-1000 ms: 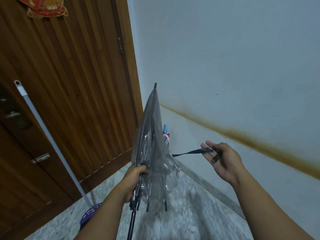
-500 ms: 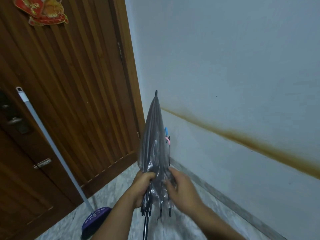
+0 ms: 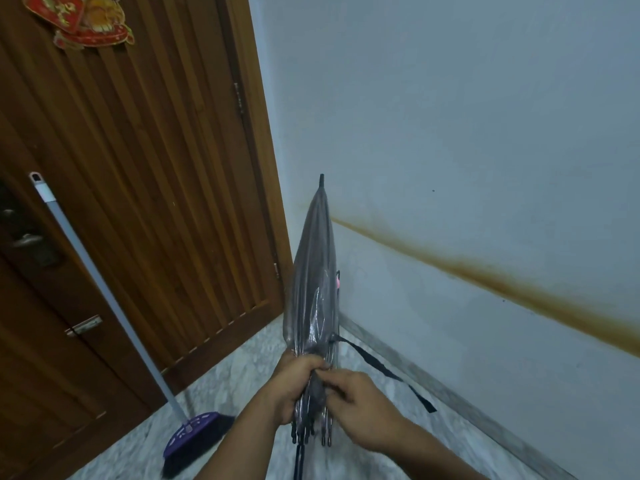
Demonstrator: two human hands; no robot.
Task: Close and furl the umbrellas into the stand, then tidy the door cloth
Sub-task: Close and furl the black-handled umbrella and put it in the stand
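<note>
Broom leans on door — beside umbrella.

The umbrella shaft runs off the picture's bottom edge, its handle unseen. The left hand covers the gathered canopy. A pink object behind the canopy is too hidden to identify. The red decoration is cropped at the top edge.

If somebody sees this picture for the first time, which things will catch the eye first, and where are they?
In the centre, the transparent umbrella stands closed, tip up, gripped near its lower end by the left hand and the right hand, with its black strap hanging loose to the right. A broom leans against the wooden door at left, and a rusty brown stain crosses the wall at right.
</note>
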